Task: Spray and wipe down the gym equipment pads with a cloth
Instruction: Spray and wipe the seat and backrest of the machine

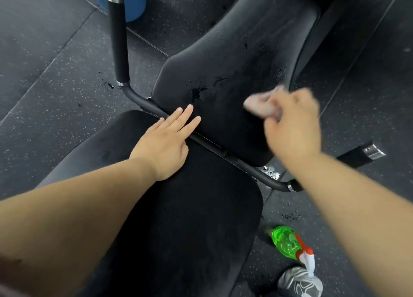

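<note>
Right grip (290, 122) clutches pink cloth (257, 106) on the back pad (223, 73). Left grip (165, 140) flat, fingers straight, on seat pad (178, 218). Spray bottle (288, 244) on floor (44, 50).

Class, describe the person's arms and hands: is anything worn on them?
The left forearm and right forearm are bare to the picture's edge, no sleeves in view. The left hand and right hand wear no gloves; no watch, ring or band shows, though the right is blurred.
</note>
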{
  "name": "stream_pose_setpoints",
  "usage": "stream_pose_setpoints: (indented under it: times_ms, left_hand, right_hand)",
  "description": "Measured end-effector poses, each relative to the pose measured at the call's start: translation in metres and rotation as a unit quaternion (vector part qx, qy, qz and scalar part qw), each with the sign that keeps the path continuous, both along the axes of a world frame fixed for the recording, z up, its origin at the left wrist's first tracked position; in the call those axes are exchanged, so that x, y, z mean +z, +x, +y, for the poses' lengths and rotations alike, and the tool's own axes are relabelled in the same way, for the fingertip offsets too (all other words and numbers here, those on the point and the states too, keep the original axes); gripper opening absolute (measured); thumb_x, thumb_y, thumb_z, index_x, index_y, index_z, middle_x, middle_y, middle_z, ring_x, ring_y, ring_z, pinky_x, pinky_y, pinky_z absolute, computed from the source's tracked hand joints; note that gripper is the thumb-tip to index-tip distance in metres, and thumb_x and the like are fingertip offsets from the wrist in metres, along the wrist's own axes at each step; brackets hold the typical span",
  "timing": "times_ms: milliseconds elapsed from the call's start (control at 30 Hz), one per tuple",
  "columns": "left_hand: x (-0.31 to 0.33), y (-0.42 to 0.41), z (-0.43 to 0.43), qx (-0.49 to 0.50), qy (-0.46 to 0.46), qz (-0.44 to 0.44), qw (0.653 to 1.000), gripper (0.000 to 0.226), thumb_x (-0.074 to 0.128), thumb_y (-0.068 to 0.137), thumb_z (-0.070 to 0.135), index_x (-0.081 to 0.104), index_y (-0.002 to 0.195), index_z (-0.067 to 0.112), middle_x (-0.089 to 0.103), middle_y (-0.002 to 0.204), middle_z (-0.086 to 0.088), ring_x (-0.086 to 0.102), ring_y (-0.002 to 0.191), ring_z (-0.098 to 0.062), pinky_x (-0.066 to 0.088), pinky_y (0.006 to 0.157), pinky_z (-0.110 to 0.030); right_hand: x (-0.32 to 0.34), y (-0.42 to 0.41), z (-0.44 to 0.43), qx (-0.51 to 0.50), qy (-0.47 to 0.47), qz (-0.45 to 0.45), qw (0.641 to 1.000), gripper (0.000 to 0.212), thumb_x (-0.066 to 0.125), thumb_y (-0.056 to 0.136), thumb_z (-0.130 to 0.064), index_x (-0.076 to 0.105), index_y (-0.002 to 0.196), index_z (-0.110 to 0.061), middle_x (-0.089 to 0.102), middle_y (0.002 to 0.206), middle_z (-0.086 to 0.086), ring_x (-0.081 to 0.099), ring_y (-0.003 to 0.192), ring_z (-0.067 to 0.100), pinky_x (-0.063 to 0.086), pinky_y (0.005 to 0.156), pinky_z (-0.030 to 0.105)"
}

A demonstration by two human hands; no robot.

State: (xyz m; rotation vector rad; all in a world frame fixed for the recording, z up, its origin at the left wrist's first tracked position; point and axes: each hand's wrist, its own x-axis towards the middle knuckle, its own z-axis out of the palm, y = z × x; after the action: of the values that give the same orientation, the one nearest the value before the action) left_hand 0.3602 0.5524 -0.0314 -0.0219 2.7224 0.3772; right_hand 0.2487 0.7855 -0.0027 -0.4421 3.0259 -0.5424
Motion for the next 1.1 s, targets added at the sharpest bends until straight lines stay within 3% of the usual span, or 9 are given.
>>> stream_pose_setpoints:
  times_ms: [100, 367, 533, 600, 667, 800, 867, 1000, 1100]
  left_hand:
    - [-0.002, -0.001, 0.0, 0.006, 0.016, 0.007, 1.0, 0.065, 0.035, 0.097, 0.018, 0.011, 0.156, 0.032, -0.005, 0.164, 0.012, -0.003, 0.151, -0.009, 0.01, 0.123, -0.034]
    - [-0.003, 0.0, -0.001, 0.008, 0.016, 0.014, 1.0, 0.065, 0.04, 0.096, 0.017, 0.018, 0.156, 0.031, 0.0, 0.164, 0.012, 0.002, 0.151, -0.009, 0.012, 0.123, -0.033]
    - [-0.004, -0.003, -0.001, 0.005, 0.021, 0.022, 1.0, 0.065, 0.041, 0.095, 0.015, 0.02, 0.155, 0.029, 0.004, 0.164, 0.01, 0.005, 0.151, -0.01, 0.016, 0.122, -0.035]
    - [-0.005, -0.002, -0.001, 0.003, 0.024, 0.021, 0.999, 0.065, 0.041, 0.095, 0.015, 0.02, 0.155, 0.029, 0.003, 0.164, 0.01, 0.004, 0.151, -0.01, 0.014, 0.122, -0.034]
    - [-0.006, 0.0, -0.003, 0.005, 0.027, 0.019, 0.999, 0.065, 0.042, 0.095, 0.015, 0.02, 0.155, 0.029, 0.002, 0.163, 0.011, 0.002, 0.15, -0.008, 0.012, 0.122, -0.032]
    - [-0.006, 0.0, -0.003, -0.001, 0.029, 0.02, 0.999, 0.065, 0.041, 0.095, 0.017, 0.019, 0.155, 0.03, -0.002, 0.162, 0.013, -0.001, 0.148, -0.005, 0.012, 0.122, -0.033]
    - [-0.005, -0.001, -0.002, 0.002, 0.032, 0.021, 0.999, 0.065, 0.042, 0.095, 0.017, 0.021, 0.155, 0.029, -0.001, 0.161, 0.012, 0.003, 0.15, -0.009, 0.015, 0.122, -0.035]
    - [-0.001, 0.001, 0.001, 0.049, 0.041, 0.033, 0.997, 0.07, 0.049, 0.093, 0.016, 0.019, 0.156, 0.022, 0.0, 0.165, -0.002, 0.007, 0.151, -0.019, 0.011, 0.123, -0.035]
    - [0.0, 0.001, 0.003, 0.089, 0.043, 0.026, 0.995, 0.074, 0.05, 0.093, 0.019, 0.013, 0.157, 0.018, -0.005, 0.165, -0.006, 0.002, 0.152, -0.022, 0.01, 0.123, -0.034]
  right_hand:
    - [0.006, -0.016, 0.002, -0.055, -0.032, 0.004, 0.998, 0.03, 0.054, 0.082, -0.002, 0.062, 0.109, -0.013, 0.047, 0.116, 0.011, 0.042, 0.11, 0.031, 0.036, 0.079, 0.03]
    - [-0.037, 0.101, 0.014, 0.037, -0.074, -0.1, 0.991, 0.024, 0.069, 0.071, 0.004, 0.072, 0.09, -0.01, 0.059, 0.094, 0.008, 0.058, 0.084, 0.034, 0.051, 0.058, 0.036]
    - [0.001, 0.012, 0.005, -0.075, -0.144, 0.011, 0.987, 0.037, 0.055, 0.079, 0.005, 0.067, 0.111, -0.01, 0.05, 0.112, 0.014, 0.052, 0.1, 0.033, 0.052, 0.082, 0.04]
    - [0.009, -0.021, -0.005, -0.113, -0.128, 0.012, 0.985, 0.04, 0.054, 0.084, -0.002, 0.064, 0.12, -0.015, 0.047, 0.124, 0.01, 0.048, 0.111, 0.029, 0.042, 0.087, 0.026]
    - [0.001, -0.011, -0.012, -0.082, -0.085, 0.009, 0.993, 0.036, 0.057, 0.085, -0.006, 0.064, 0.119, -0.016, 0.049, 0.128, 0.008, 0.046, 0.111, 0.029, 0.037, 0.085, 0.026]
    - [-0.034, 0.074, 0.002, 0.08, -0.069, -0.064, 0.992, 0.028, 0.068, 0.073, 0.003, 0.07, 0.097, -0.011, 0.06, 0.105, 0.006, 0.056, 0.09, 0.032, 0.054, 0.069, 0.042]
    - [-0.041, 0.098, 0.003, 0.092, -0.088, -0.116, 0.985, 0.034, 0.068, 0.07, 0.004, 0.073, 0.099, -0.013, 0.06, 0.097, 0.005, 0.058, 0.085, 0.03, 0.056, 0.065, 0.044]
    - [-0.011, 0.031, -0.022, 0.02, -0.162, -0.006, 0.987, 0.036, 0.058, 0.074, 0.005, 0.069, 0.107, -0.006, 0.053, 0.105, 0.016, 0.055, 0.093, 0.037, 0.054, 0.079, 0.045]
    - [0.024, -0.067, -0.041, -0.053, -0.133, 0.079, 0.987, 0.045, 0.05, 0.085, -0.005, 0.061, 0.128, -0.013, 0.047, 0.128, 0.015, 0.046, 0.117, 0.032, 0.036, 0.098, 0.022]
